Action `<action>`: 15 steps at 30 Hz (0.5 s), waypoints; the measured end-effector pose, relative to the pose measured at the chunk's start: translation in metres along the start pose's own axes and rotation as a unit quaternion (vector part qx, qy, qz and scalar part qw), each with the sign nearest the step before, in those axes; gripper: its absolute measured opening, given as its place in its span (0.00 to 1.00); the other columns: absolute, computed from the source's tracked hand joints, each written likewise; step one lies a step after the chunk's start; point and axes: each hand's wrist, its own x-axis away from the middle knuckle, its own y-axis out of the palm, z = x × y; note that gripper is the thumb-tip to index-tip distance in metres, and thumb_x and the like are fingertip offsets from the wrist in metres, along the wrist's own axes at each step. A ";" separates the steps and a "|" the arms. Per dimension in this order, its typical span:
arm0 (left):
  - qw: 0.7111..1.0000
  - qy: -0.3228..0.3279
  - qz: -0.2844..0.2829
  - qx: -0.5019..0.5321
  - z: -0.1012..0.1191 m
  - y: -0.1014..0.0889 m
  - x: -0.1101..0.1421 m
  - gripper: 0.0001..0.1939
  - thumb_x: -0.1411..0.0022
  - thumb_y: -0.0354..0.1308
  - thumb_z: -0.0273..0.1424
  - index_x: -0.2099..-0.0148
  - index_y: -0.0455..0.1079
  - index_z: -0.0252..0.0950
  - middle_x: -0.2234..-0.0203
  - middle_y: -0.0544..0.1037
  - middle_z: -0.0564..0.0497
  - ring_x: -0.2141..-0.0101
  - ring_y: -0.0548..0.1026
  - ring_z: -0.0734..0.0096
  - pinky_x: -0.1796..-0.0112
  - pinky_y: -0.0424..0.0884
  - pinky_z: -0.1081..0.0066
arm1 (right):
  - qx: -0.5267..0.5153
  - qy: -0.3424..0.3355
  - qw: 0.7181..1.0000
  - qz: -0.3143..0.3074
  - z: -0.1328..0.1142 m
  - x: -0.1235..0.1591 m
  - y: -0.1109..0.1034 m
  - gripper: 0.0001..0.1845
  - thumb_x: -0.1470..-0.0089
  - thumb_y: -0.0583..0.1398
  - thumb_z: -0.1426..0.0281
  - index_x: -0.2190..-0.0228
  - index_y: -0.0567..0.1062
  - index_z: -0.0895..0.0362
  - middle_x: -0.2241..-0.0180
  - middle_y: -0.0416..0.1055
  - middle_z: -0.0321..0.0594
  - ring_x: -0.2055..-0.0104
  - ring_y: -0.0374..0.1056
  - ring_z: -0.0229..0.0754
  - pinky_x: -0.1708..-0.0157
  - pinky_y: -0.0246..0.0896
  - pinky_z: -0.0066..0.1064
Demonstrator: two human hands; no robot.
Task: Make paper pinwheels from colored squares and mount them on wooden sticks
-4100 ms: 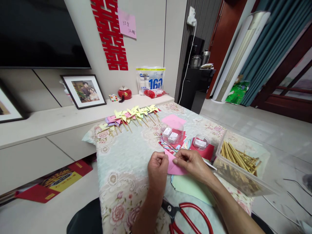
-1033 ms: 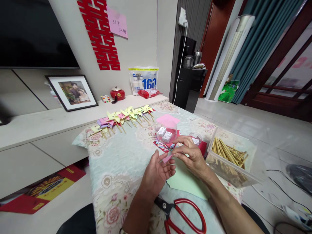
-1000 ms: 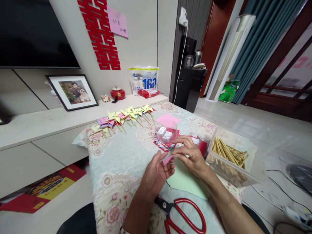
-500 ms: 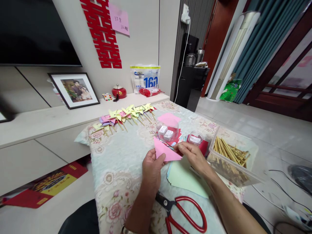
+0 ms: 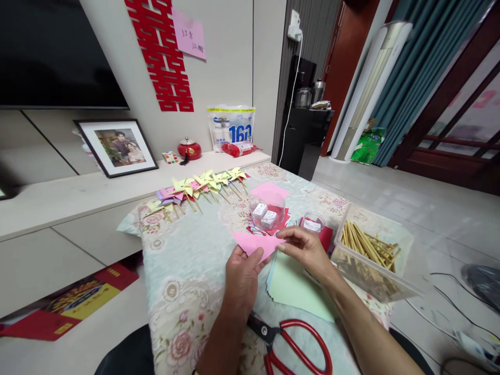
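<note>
A folded triangle of pink paper (image 5: 253, 244) is held up over the table, its long edge on top and one corner pointing down. My left hand (image 5: 244, 271) pinches it from below, thumb across the front. At the triangle's right corner, my right hand (image 5: 304, 250) has its thumb and index finger closed on the paper. Beneath my right hand lies a stack of pale green paper (image 5: 297, 291). Scissors with red handles (image 5: 300, 344) rest beside my left forearm, their blades partly hidden by it.
Paper pinwheels (image 5: 195, 187) on sticks lie at the table's far left. Beyond my hands sit a clear round container (image 5: 267, 211) with small white boxes and a smaller round tub (image 5: 312, 223). A plastic bin (image 5: 365, 268) of sticks stands at right.
The pink paper has turned so its long edge lies on top, and it has shifted left. My right fingers, formerly just off the paper, now grip its right corner.
</note>
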 end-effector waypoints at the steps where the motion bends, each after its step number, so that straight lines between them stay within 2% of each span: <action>1: 1.000 -0.002 -0.004 0.002 0.000 0.000 0.000 0.25 0.58 0.73 0.27 0.56 0.72 0.33 0.62 0.82 0.46 0.63 0.80 0.64 0.62 0.75 0.68 | -0.008 0.011 1.000 0.003 0.001 0.000 0.000 0.13 0.53 0.70 0.64 0.64 0.80 0.56 0.65 0.77 0.40 0.64 0.71 0.43 0.61 0.66 0.36; 6: 0.999 0.001 -0.026 0.019 0.000 0.000 0.002 0.23 0.56 0.73 0.26 0.56 0.72 0.33 0.62 0.82 0.45 0.62 0.80 0.64 0.59 0.76 0.66 | -0.022 0.009 1.000 0.004 0.003 0.000 0.002 0.11 0.54 0.71 0.64 0.70 0.79 0.55 0.67 0.76 0.38 0.65 0.70 0.41 0.63 0.65 0.33; 10: 0.999 -0.002 -0.031 0.037 -0.003 -0.002 0.000 0.23 0.54 0.72 0.24 0.54 0.72 0.32 0.60 0.82 0.45 0.60 0.80 0.65 0.58 0.77 0.66 | -0.058 0.011 0.998 0.015 0.000 0.000 0.003 0.12 0.56 0.72 0.65 0.68 0.79 0.54 0.64 0.77 0.38 0.63 0.71 0.43 0.61 0.66 0.34; 15: 0.999 0.009 -0.023 0.046 -0.004 -0.005 -0.003 0.24 0.53 0.72 0.24 0.52 0.72 0.32 0.57 0.81 0.44 0.59 0.79 0.65 0.58 0.76 0.68 | -0.048 -0.040 0.998 0.021 -0.001 0.000 0.001 0.09 0.53 0.71 0.65 0.68 0.81 0.53 0.60 0.76 0.41 0.57 0.71 0.46 0.57 0.66 0.36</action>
